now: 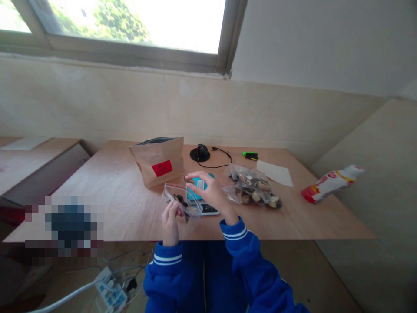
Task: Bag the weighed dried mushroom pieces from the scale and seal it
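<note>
My left hand [171,217] is closed on the lower left side of a clear zip-lock bag [194,208] with dark dried pieces inside. Above the bag's open mouth, my right hand [208,189] pinches a small dark piece [186,178] between its fingertips. Behind the hands is a small device with a raised blue lid [198,184] and a pale base [211,209] on the table; the bag and right hand partly cover it. To the right lie several clear zip-lock bags [256,187] of brown and dark dried pieces, perhaps mushrooms.
A brown paper pouch [163,156] with a red label stands behind left. Farther back are a black round-based device [200,153] with a cable, green-black tools [250,155] and a white paper [275,172]. A red-white bottle [332,184] stands right. A power strip [110,291] lies below.
</note>
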A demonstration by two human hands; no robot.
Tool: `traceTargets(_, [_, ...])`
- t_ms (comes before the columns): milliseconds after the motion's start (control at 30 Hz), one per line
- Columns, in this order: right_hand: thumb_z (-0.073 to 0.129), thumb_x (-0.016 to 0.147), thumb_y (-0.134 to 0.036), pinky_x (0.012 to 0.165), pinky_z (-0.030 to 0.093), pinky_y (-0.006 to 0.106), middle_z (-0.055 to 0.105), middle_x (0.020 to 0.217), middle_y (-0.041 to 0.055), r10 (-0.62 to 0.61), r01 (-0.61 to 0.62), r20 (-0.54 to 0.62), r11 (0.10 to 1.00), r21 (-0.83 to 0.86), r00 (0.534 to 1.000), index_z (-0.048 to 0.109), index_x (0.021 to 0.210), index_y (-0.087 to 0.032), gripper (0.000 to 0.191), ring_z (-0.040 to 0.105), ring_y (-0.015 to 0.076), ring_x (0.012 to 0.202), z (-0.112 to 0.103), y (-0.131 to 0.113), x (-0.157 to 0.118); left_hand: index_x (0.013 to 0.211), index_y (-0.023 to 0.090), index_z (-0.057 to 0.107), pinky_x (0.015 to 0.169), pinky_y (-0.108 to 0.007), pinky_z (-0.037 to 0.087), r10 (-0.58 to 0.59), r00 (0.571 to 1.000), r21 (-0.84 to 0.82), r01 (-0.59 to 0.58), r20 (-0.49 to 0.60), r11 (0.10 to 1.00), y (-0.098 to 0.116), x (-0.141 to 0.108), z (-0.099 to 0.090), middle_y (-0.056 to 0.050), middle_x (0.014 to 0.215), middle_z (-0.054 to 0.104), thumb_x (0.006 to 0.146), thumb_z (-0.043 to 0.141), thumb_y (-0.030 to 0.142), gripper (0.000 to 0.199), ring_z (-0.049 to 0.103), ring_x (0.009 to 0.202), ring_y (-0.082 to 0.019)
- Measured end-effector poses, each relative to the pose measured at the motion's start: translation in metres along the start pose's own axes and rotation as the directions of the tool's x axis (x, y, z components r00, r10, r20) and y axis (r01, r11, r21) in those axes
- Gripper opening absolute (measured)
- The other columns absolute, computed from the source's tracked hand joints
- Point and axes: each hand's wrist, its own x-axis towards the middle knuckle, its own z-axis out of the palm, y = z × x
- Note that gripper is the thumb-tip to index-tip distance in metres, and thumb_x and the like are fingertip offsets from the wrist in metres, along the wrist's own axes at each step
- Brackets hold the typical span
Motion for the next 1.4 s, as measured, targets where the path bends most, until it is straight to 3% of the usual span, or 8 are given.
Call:
traceTargets(133, [0.056, 0.088, -0.037, 0.103, 0.041, 0.035, 0.06, 0.124, 0.0046, 0.034, -0.04, 0.094, 0.997, 0.063, 0.995, 0.065, 0.11, -0.025, 0.026, 0.053, 0.0175, 0.12, -0.006, -0.015, -0.013, 0.055, 0.019, 0.041, 0.055, -0.022, 0.037, -0.003, 1.0, -0.021, 0.003, -0.011, 1.0, -0.003, -0.001, 0.0, 0.004, 0.054, 0.039, 0.077, 0.058, 0.043, 0.037, 0.041, 0.055, -0.009])
traceTargets(333, [0.073, 0.073, -0.039, 0.098, 0.047, 0.039, 0.054, 0.133, 0.0072, 0.253, -0.272, 0.114, 0.94, 0.205, 0.961, 0.052, 0.129, -0.027, 0.062, 0.054, 0.0229, 0.12, -0.001, 0.01, -0.062, 0.056, 0.019, 0.041, 0.058, -0.023, 0.037, 0.05, 0.998, -0.078, -0.047, 0.04, 0.996, -0.007, -0.002, -0.003, 0.003, 0.055, 0.041, 0.082, 0.056, 0.04, 0.037, 0.042, 0.057, -0.01])
traceTargets(533, [0.058, 0.086, -0.042, 0.091, 0.05, 0.034, 0.07, 0.109, 0.0063, 0.348, -0.291, -0.099, 0.884, 0.366, 0.932, 0.066, 0.107, -0.02, 0.032, 0.064, 0.0209, 0.103, 0.021, 0.004, -0.076, 0.06, 0.018, 0.044, 0.064, -0.025, 0.039, 0.104, 0.967, -0.01, -0.105, 0.231, 0.994, 0.0, -0.01, 0.007, 0.001, 0.061, 0.045, 0.088, 0.047, 0.044, 0.038, 0.045, 0.062, -0.012])
traceTargets(733, [0.055, 0.087, -0.047, 0.082, 0.05, 0.031, 0.073, 0.093, 0.0051, 0.408, -0.224, -0.423, 0.88, 0.419, 0.809, 0.07, 0.091, -0.019, 0.032, 0.066, 0.0209, 0.091, 0.015, 0.011, -0.079, 0.089, 0.019, 0.055, 0.077, -0.025, 0.04, 0.265, 0.937, 0.254, -0.206, -0.227, 0.945, 0.0, -0.007, 0.007, 0.0, 0.087, 0.056, 0.084, 0.054, 0.05, 0.031, 0.051, 0.081, -0.013])
traceTargets(933, [0.045, 0.09, -0.054, 0.084, 0.052, 0.037, 0.073, 0.095, 0.0102, 0.527, -0.185, -0.463, 0.778, 0.6, 0.713, 0.068, 0.099, -0.015, 0.047, 0.067, 0.0236, 0.093, 0.015, 0.014, -0.088, 0.085, 0.016, 0.067, 0.077, -0.027, 0.046, 0.067, 0.995, 0.107, -0.076, 0.08, 0.991, -0.009, 0.003, 0.006, -0.004, 0.083, 0.066, 0.077, 0.055, 0.063, 0.049, 0.059, 0.082, -0.017])
traceTargets(1000, [0.04, 0.092, -0.055, 0.089, 0.051, 0.039, 0.073, 0.097, 0.0107, 0.515, -0.197, -0.461, 0.793, 0.577, 0.723, 0.068, 0.102, -0.015, 0.049, 0.067, 0.0243, 0.098, 0.015, 0.011, -0.091, 0.082, 0.016, 0.069, 0.069, -0.025, 0.046, 0.086, 0.994, 0.096, -0.092, 0.062, 0.991, -0.01, 0.001, 0.008, -0.003, 0.075, 0.065, 0.078, 0.055, 0.062, 0.048, 0.057, 0.072, -0.015])
traceTargets(1200, [0.04, 0.093, -0.05, 0.098, 0.045, 0.04, 0.07, 0.11, 0.0088, 0.349, -0.259, -0.328, 0.922, 0.288, 0.878, 0.07, 0.105, -0.02, 0.044, 0.063, 0.0246, 0.109, 0.008, 0.007, -0.099, 0.09, 0.017, 0.07, 0.066, -0.023, 0.048, 0.105, 0.992, 0.135, -0.114, 0.069, 0.984, -0.005, -0.012, 0.012, -0.005, 0.083, 0.069, 0.08, 0.06, 0.052, 0.037, 0.062, 0.076, -0.015])
traceTargets(1400, [0.039, 0.093, -0.052, 0.091, 0.048, 0.04, 0.075, 0.083, 0.0083, 0.431, -0.302, -0.453, 0.894, 0.33, 0.781, 0.067, 0.098, -0.017, 0.045, 0.07, 0.0245, 0.089, 0.002, 0.007, -0.104, 0.079, 0.017, 0.062, 0.039, -0.017, 0.033, 0.036, 0.99, 0.057, -0.029, -0.137, 0.998, 0.0, -0.015, 0.016, 0.004, 0.062, 0.059, 0.078, 0.06, 0.054, 0.038, 0.045, 0.042, -0.005])
